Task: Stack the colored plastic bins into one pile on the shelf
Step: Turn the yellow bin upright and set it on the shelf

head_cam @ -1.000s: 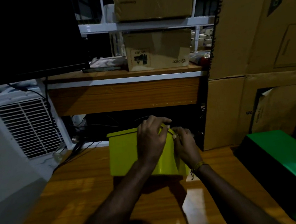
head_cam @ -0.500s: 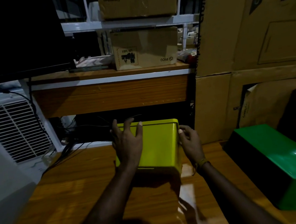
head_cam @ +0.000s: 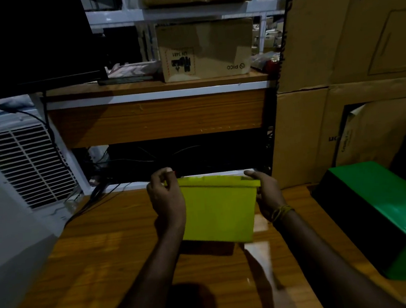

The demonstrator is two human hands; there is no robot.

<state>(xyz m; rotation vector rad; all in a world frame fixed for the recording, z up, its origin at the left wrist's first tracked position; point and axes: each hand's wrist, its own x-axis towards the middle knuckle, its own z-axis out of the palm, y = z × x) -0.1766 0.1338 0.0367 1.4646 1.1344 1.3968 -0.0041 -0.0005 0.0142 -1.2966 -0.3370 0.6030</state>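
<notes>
Since half a second ago the yellow bin has tipped so its rim faces away, held just above the wooden surface. Left hand fingers curl round its left rim corner, right hand grips the right side. I'd keep it level and swing it toward the green bin nearby.

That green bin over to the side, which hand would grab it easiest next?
Probably the right hand: the green bin lies on its side of the yellow bin; the left hand is farther.
</notes>
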